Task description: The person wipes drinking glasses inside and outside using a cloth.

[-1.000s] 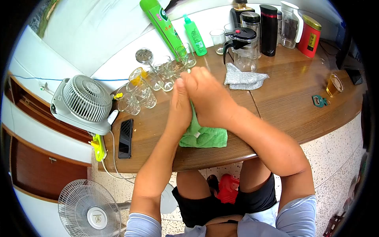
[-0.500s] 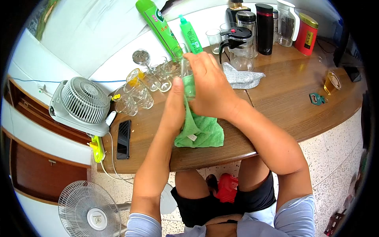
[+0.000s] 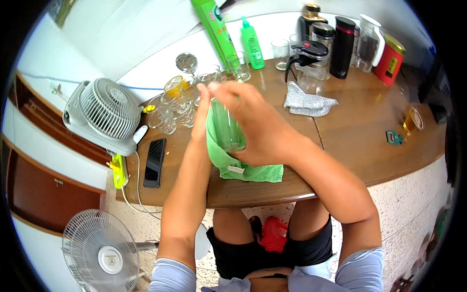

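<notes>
A clear drinking glass (image 3: 227, 127) is tilted between my two hands above the table. My left hand (image 3: 201, 109) is closed around the glass's left side, with a green cloth (image 3: 260, 173) between palm and glass. The cloth hangs below, its white label showing, and its lower end reaches the table. My right hand (image 3: 258, 119) curls over the glass from the right, its fingers at the upper end and thumb side near the base. Some of the left fingers are hidden behind the glass and the right hand.
Several glasses (image 3: 168, 112) cluster at the back left near a small fan (image 3: 109, 109) and a phone (image 3: 154, 163). Behind stand a green spray can (image 3: 214, 31) and a green bottle (image 3: 252, 46). Rightward are a silvery cloth (image 3: 309, 101), a teapot (image 3: 311, 58), a red tin (image 3: 389, 61) and an amber-filled glass (image 3: 413, 120).
The glass has turned so more of its side and base shows. The cloth now spreads along its left side, and my right hand has shifted around it. The view has tilted slightly.
</notes>
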Motion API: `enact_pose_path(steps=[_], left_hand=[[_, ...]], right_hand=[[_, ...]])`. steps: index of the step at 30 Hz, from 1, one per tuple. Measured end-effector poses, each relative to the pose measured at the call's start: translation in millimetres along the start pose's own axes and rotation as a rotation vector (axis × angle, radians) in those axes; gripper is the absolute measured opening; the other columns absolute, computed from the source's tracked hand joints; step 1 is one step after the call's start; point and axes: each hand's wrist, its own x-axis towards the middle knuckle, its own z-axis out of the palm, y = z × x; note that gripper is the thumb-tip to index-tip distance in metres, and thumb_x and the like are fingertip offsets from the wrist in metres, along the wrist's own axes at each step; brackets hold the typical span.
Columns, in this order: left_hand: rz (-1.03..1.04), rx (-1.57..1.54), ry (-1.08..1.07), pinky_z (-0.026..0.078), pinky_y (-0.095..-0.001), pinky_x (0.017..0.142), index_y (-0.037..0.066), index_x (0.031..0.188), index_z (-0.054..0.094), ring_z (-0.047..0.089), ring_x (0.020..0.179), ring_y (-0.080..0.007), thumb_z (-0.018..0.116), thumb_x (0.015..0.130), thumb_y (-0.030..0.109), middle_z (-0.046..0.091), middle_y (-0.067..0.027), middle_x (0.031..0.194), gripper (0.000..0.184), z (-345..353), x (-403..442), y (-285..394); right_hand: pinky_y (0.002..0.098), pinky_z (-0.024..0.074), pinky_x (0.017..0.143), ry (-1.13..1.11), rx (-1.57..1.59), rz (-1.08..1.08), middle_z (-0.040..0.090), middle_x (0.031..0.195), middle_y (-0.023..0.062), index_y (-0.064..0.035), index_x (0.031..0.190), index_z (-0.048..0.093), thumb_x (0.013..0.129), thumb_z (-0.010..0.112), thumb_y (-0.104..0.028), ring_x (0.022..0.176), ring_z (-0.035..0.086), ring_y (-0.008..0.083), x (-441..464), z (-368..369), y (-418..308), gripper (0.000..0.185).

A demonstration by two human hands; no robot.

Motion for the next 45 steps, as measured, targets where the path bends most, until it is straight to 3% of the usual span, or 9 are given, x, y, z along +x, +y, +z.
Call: enact_pose_path(steps=[8, 12, 15, 20, 27, 31, 35, 43, 45], left_hand=[[-0.098, -0.155, -0.159, 0.057, -0.0393, 0.104, -0.001, 0.143, 0.056, 0.068, 0.119, -0.0233, 0.027, 0.109, 0.068, 0.068, -0.0152, 0.132, 0.082, -5.8, 16.7, -18.9], [0.333, 0.695, 0.010, 0.044, -0.0388, 0.114, -0.004, 0.153, 0.046, 0.056, 0.138, -0.0283, 0.031, 0.113, 0.058, 0.057, -0.0204, 0.149, 0.075, 4.7, 8.9, -39.0], [0.549, 0.778, 0.121, 0.043, -0.0459, 0.114, -0.003, 0.147, 0.047, 0.058, 0.136, -0.0408, 0.035, 0.112, 0.058, 0.059, -0.0346, 0.141, 0.072, 18.6, -2.2, -45.2], [0.548, 0.596, 0.090, 0.039, -0.0388, 0.118, -0.001, 0.156, 0.041, 0.052, 0.138, -0.0282, 0.032, 0.111, 0.063, 0.053, -0.0233, 0.148, 0.079, -5.2, 15.1, -40.8], [0.029, -0.144, 0.153, 0.052, -0.0378, 0.107, -0.001, 0.154, 0.044, 0.058, 0.132, -0.0223, 0.033, 0.101, 0.082, 0.056, -0.0186, 0.145, 0.099, -12.5, 23.3, -9.2], [0.160, -0.136, -0.067, 0.056, -0.0374, 0.103, 0.005, 0.153, 0.047, 0.061, 0.128, -0.0212, 0.035, 0.105, 0.075, 0.063, -0.0124, 0.137, 0.086, 2.7, 22.2, -16.4], [0.007, -0.006, -0.080, 0.050, -0.0369, 0.110, 0.002, 0.149, 0.053, 0.060, 0.130, -0.0215, 0.037, 0.111, 0.063, 0.060, -0.0127, 0.142, 0.074, 8.5, 3.2, -23.1], [0.153, 0.105, 0.162, 0.054, -0.0328, 0.095, -0.004, 0.129, 0.061, 0.065, 0.108, -0.0142, 0.046, 0.115, 0.036, 0.069, -0.0085, 0.117, 0.044, -4.9, 17.6, -31.8], [0.158, -0.085, 0.270, 0.057, -0.0386, 0.096, 0.000, 0.126, 0.063, 0.070, 0.105, -0.0199, 0.045, 0.115, 0.032, 0.071, -0.0098, 0.113, 0.038, -4.8, 20.2, -26.3]], right_hand=[[0.0440, 0.0486, 0.109, 0.060, -0.008, 0.315, 0.056, 0.134, 0.0219, -0.0019, 0.149, 0.042, 0.063, 0.092, -0.014, 0.125, 0.059, 0.0390, 4.5, -0.3, 11.1, 0.099], [0.0489, 0.0469, 0.101, 0.155, -0.201, 0.215, 0.055, 0.122, 0.0247, 0.0078, 0.145, 0.044, 0.071, 0.079, -0.003, 0.113, 0.055, 0.0420, 7.6, -0.7, 23.4, 0.082], [0.0502, 0.0438, 0.104, 0.085, -0.319, 0.111, 0.054, 0.122, 0.0257, 0.0078, 0.151, 0.039, 0.072, 0.072, 0.005, 0.115, 0.051, 0.0442, 2.7, 9.3, 29.4, 0.086], [0.0514, 0.0429, 0.106, -0.138, -0.259, 0.037, 0.048, 0.134, 0.0275, -0.0020, 0.166, 0.025, 0.066, 0.072, 0.011, 0.118, 0.049, 0.0464, -0.2, 17.4, 10.1, 0.111], [0.0516, 0.0420, 0.114, -0.146, -0.111, -0.033, 0.048, 0.147, 0.0279, 0.0002, 0.167, 0.018, 0.058, 0.084, 0.004, 0.134, 0.049, 0.0479, 1.6, 18.6, 3.2, 0.128], [0.0470, 0.0415, 0.117, -0.010, -0.095, 0.161, 0.047, 0.152, 0.0263, 0.0038, 0.160, 0.029, 0.062, 0.088, -0.005, 0.138, 0.050, 0.0431, 4.6, 15.0, 10.3, 0.114], [0.0475, 0.0451, 0.111, 0.057, -0.148, 0.327, 0.053, 0.140, 0.0255, 0.0052, 0.154, 0.035, 0.066, 0.088, -0.008, 0.129, 0.055, 0.0407, 2.9, 10.6, 20.9, 0.103], [0.0518, 0.0410, 0.111, -0.078, -0.317, 0.099, 0.051, 0.135, 0.0275, 0.0060, 0.153, 0.036, 0.066, 0.083, -0.001, 0.126, 0.050, 0.0462, 4.3, 13.6, 16.3, 0.099], [0.0530, 0.0396, 0.111, -0.129, -0.297, 0.079, 0.051, 0.135, 0.0281, 0.0064, 0.153, 0.036, 0.066, 0.083, -0.001, 0.126, 0.049, 0.0463, 4.2, 19.0, 8.9, 0.099]])
